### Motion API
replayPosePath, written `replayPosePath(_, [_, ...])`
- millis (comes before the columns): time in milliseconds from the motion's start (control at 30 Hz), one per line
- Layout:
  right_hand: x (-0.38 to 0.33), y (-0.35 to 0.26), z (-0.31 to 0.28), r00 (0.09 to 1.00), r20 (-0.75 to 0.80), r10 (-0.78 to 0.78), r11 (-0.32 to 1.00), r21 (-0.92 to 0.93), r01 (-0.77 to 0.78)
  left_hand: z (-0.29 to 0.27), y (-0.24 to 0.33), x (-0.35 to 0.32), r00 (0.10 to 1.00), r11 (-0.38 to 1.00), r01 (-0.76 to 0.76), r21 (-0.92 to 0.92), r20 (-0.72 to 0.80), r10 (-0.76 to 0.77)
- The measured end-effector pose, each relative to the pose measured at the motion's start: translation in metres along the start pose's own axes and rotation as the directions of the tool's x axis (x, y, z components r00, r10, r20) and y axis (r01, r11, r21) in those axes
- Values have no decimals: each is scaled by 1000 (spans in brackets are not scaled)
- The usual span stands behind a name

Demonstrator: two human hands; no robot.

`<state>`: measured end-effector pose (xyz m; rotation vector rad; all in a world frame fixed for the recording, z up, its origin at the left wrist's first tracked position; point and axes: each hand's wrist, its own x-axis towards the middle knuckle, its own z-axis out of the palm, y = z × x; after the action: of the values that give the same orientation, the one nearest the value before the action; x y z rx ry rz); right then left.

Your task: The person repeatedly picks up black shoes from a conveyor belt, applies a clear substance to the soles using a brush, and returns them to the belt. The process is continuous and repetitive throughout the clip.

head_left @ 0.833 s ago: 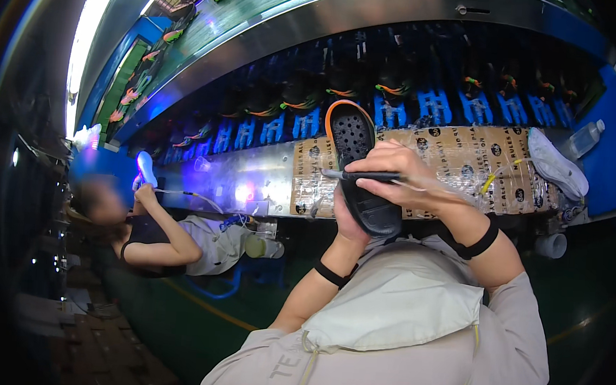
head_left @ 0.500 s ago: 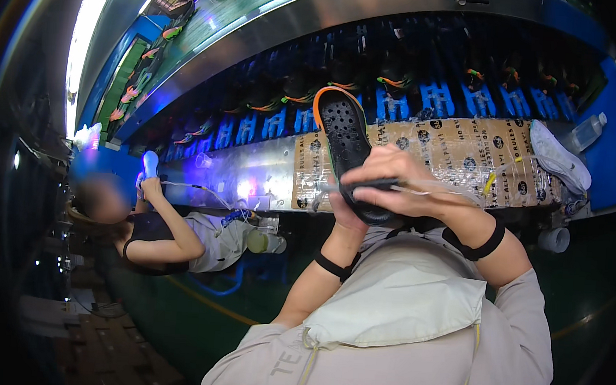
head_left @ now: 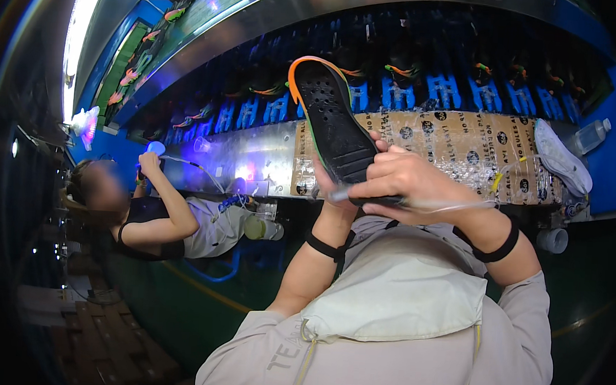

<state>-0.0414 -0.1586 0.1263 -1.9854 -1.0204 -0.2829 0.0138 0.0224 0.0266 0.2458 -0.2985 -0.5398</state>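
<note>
My left hand (head_left: pixel 324 188) grips the lower end of a black perforated shoe sole (head_left: pixel 332 120) with an orange rim, standing it up tilted to the left in front of me. Across the sole's lower end lies my right hand (head_left: pixel 407 183), closed around a thin pen-like tool (head_left: pixel 364 197) that points left; its tip is hard to make out. Both wrists wear black bands. Most of my left hand is hidden behind the right hand and the sole.
A long rack of blue holders (head_left: pixel 441 91) with dark shoes runs across the back above a printed cardboard sheet (head_left: pixel 466 142). A white shoe (head_left: pixel 561 160) and a plastic bottle (head_left: pixel 591 136) sit at its right end. A co-worker (head_left: pixel 162 219) on the left holds up a lit tool.
The sole has risen and tilted further upright in my left hand. My right hand with the tool has slid down to the sole's lower end. The co-worker keeps an arm raised.
</note>
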Motion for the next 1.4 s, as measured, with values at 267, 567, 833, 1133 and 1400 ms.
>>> replayPosePath(267, [1, -13, -19, 993, 121, 15, 996, 84, -25, 11, 20, 14, 995, 1000, 22, 4, 94, -22])
replayPosePath(567, [2, -12, -31, 987, 147, -72, 949, 314, 22, 20, 45, 25, 991, 986, 77, 148, 96, -92])
replayPosePath(833, [0, -18, -44, 980, 198, 22, 988, 146, -51, 40, 66, 43, 971, 853, 110, 511, 129, -202])
replayPosePath(1133, [-2, -18, -56, 980, 174, 97, 995, 17, -101, 56, 74, 59, 947, 709, 220, 670, 30, -321])
replayPosePath(1400, [-6, -19, -56, 972, 233, 36, 996, -93, -14, 39, 79, 71, 896, 780, 401, 481, -32, -442])
